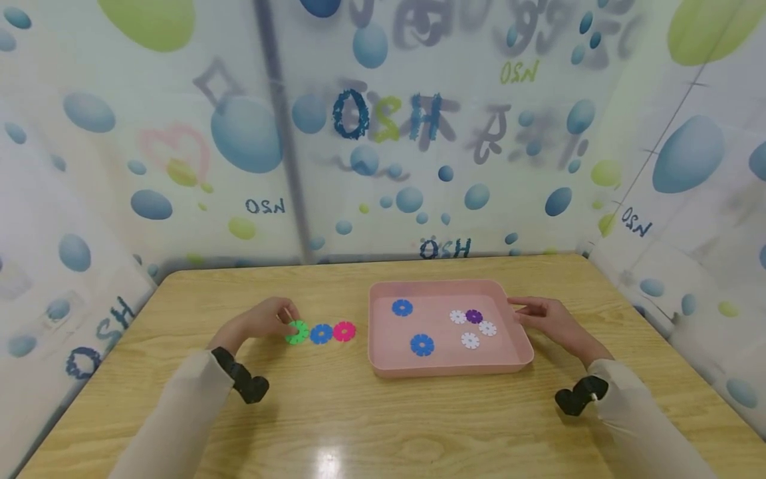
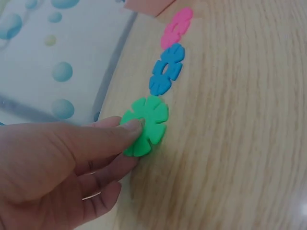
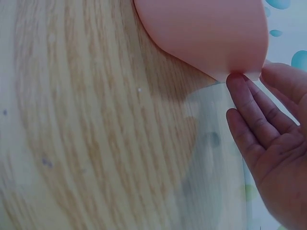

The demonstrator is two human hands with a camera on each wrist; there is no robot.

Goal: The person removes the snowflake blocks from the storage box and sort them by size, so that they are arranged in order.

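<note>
My left hand (image 1: 266, 319) pinches the green snowflake disc (image 2: 144, 125) flat on the table (image 1: 383, 419), heading a row with the blue disc (image 2: 166, 70) and pink disc (image 2: 176, 27) just beyond my fingertips, while my right hand (image 1: 547, 318), fingers straight, steadies the pink tray (image 3: 206, 33) by its rim.

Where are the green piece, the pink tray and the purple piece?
green piece (image 2: 144, 125), left wrist view, on its centre.
pink tray (image 1: 449, 369), head view, on its near wall.
purple piece (image 1: 474, 316), head view, on its middle.
</note>
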